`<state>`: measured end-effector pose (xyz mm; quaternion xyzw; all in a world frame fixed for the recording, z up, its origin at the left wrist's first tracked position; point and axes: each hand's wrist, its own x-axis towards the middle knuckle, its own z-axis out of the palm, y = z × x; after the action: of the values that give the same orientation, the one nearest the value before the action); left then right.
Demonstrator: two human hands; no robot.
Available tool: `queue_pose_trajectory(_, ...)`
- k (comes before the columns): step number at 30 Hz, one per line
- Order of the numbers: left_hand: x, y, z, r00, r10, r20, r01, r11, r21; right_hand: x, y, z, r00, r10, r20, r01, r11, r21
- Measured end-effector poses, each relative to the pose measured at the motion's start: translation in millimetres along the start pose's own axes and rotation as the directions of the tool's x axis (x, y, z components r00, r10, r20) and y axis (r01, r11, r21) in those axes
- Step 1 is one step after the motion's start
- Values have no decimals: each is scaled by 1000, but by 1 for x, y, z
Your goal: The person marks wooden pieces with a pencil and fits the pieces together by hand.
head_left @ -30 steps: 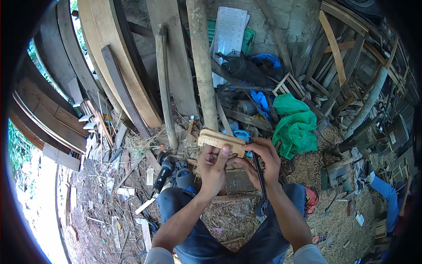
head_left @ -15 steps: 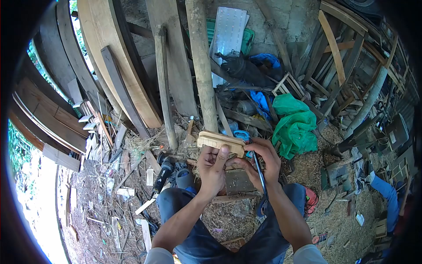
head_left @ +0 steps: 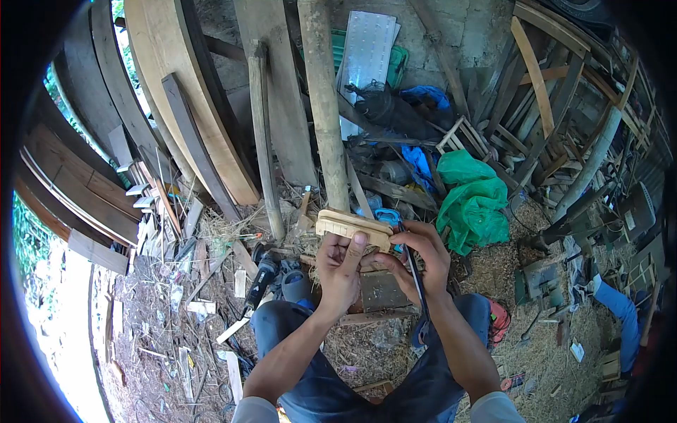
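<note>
Litter, straw and shavings cover the floor (head_left: 557,359) of a shed, with boards (head_left: 204,106) leaning at far left, a post (head_left: 321,106) in the far middle and a grey wall (head_left: 483,42) behind. Right of the post lies a crumpled green bag (head_left: 472,204); whatever it may contain cannot be seen. A grinder (head_left: 262,282) rests on the floor, left of the person's legs. Bare stretches of floor show between the knees, and a wider span at near left runs out to a bright edge. Above the gap between the knees, the left hand (head_left: 340,271) grips a pale wood piece (head_left: 352,222), thumb pressed on its near face. The right hand (head_left: 427,261), at the wood's right end, pinches a thin dark tool (head_left: 416,278) between thumb and fingers, its length slanting toward the right wrist.
</note>
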<state>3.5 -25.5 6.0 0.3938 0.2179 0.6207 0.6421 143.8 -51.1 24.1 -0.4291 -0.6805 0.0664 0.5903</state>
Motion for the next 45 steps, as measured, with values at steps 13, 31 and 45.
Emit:
queue_pose_trajectory(13,0,2,1,1000,-6,13,6,999,-39,-1,5,1,1000,-16,-13,15,999,-37)
queue_pose_trajectory(31,1,1,-3,998,-20,-59,20,1000,3,7,3,-12,1000,-29,-4,29,999,21)
queue_pose_trajectory(45,-4,3,9,989,-149,18,147,985,94,0,5,-12,994,93,-61,-75,966,247)
